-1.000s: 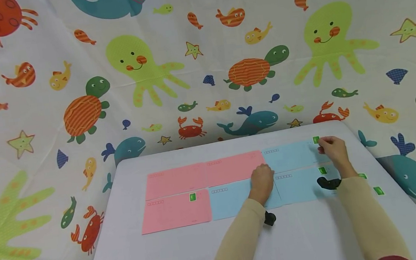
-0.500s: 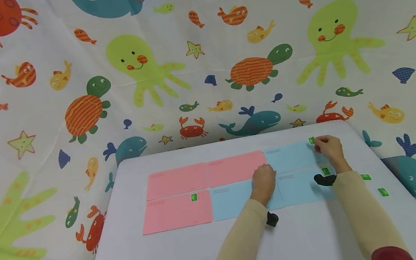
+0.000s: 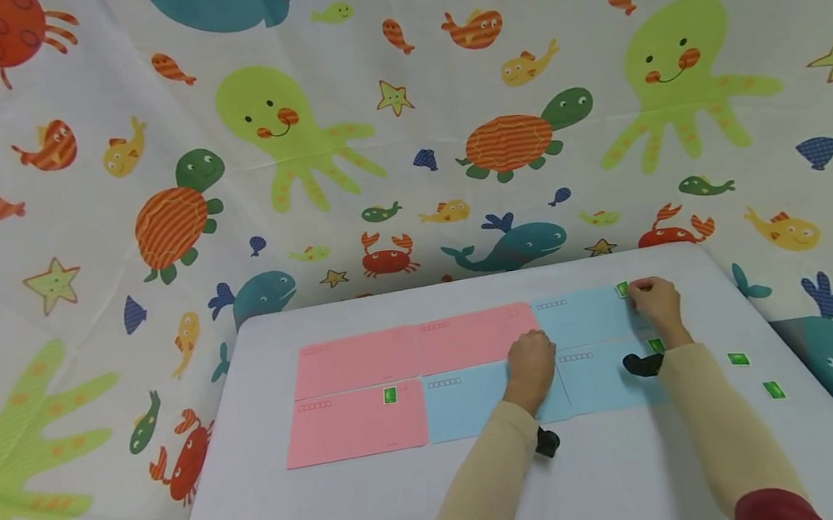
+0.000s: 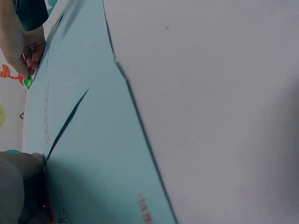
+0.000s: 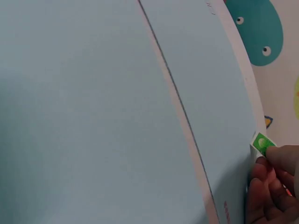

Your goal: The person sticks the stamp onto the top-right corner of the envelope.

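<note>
Right hand (image 3: 658,305) pinching green stamp (image 3: 622,290), blue envelope (image 3: 584,319) beneath, pink envelopes (image 3: 357,429) alongside

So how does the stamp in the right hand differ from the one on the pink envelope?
The held stamp is pinched by the right hand and partly covered; the resting stamp is untouched and fully visible. The held stamp is near the top edge of a blue envelope, the resting stamp lies on the pink envelope. Both are green with pale borders.
</note>
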`<state>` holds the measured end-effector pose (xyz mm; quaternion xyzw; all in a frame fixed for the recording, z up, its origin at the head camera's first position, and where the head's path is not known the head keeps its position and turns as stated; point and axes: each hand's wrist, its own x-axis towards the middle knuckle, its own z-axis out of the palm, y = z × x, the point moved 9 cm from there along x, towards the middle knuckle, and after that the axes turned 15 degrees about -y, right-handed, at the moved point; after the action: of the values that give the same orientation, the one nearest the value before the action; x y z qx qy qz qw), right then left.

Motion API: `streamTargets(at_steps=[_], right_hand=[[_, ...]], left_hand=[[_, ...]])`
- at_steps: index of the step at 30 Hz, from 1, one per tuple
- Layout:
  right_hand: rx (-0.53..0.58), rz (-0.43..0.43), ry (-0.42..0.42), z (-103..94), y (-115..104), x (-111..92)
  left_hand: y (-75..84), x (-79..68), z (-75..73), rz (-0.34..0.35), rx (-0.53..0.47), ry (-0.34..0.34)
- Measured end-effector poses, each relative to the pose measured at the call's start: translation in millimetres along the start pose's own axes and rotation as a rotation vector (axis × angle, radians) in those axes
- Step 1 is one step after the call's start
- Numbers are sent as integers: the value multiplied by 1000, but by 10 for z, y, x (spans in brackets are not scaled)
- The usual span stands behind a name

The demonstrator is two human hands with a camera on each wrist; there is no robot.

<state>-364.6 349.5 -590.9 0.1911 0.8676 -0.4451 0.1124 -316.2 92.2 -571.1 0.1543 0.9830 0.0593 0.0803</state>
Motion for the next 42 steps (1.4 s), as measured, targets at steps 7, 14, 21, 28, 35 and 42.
streamTargets(at_steps=[7, 14, 21, 28, 35, 42], right_hand=[[-132, -33, 57, 30, -74, 10], [-149, -43, 71, 36, -86, 0], [-142, -27, 55, 37, -93, -12], [-137, -17, 44, 51, -76, -26], [-120, -14, 38, 10, -36, -33], [-105, -15, 12, 0, -40, -63]], left_hand=[[6, 7, 5, 9, 23, 17], [4, 0, 12, 17, 13, 30], [-2, 22, 39, 11, -4, 28], [-1, 29, 63, 5, -3, 23], [-13, 19, 41, 11, -56, 35], [-29, 14, 26, 15, -72, 15]])
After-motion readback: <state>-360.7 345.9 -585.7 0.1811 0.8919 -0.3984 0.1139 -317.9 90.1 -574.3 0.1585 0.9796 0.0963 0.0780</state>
